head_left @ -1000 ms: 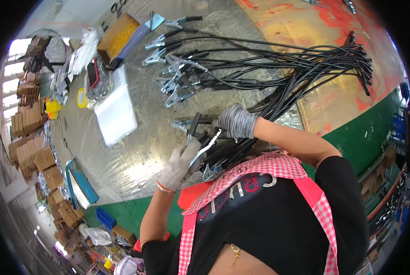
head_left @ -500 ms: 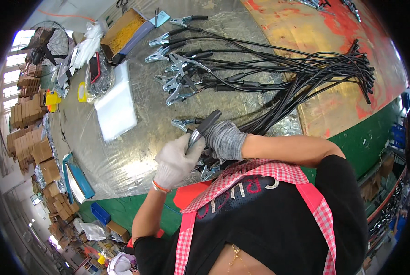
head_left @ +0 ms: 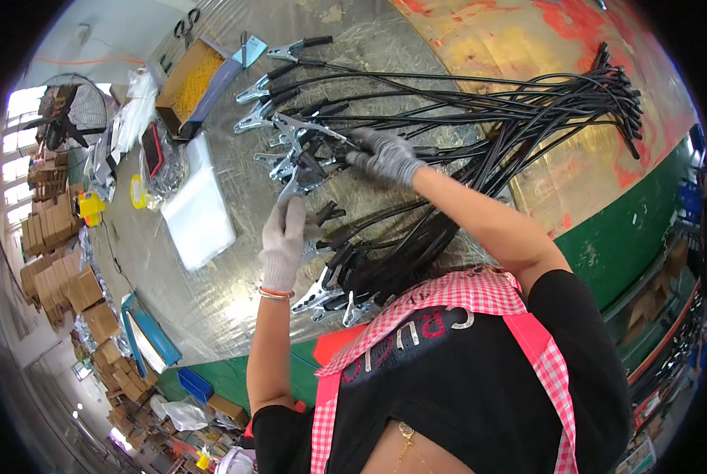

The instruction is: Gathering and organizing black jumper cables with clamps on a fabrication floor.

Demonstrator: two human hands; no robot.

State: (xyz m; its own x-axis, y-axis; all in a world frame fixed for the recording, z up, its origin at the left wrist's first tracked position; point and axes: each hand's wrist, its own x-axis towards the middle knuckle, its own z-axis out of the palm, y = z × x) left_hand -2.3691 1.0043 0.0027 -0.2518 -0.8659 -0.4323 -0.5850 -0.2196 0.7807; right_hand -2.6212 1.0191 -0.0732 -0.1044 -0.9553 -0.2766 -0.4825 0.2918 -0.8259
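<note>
My left hand (head_left: 284, 241), in a white knit glove, has its fingertips closed at the jaw end of a metal spring clamp (head_left: 290, 188) with black handles. My right hand (head_left: 386, 156), in a grey glove, is over the black cables just right of the same cluster of clamps. Its fingers are smeared by motion, so their grip does not show. More silver clamps (head_left: 255, 117) on black cables (head_left: 448, 99) lie beyond my hands. Close to my body lies another bunch of clamps (head_left: 318, 296) with its cables (head_left: 401, 261).
On the left of the table lie clear plastic bags (head_left: 199, 209), a roll of yellow tape (head_left: 138, 191) and a phone-like red-edged object (head_left: 154, 150). A box of yellow pieces (head_left: 197, 83) stands at the far left. A blue folder (head_left: 152, 336) sits at the left edge.
My hands have parted from the black-handled clamp they held together near my body. It now lies with the near bunch. Both hands have moved away from me to the farther clamps.
</note>
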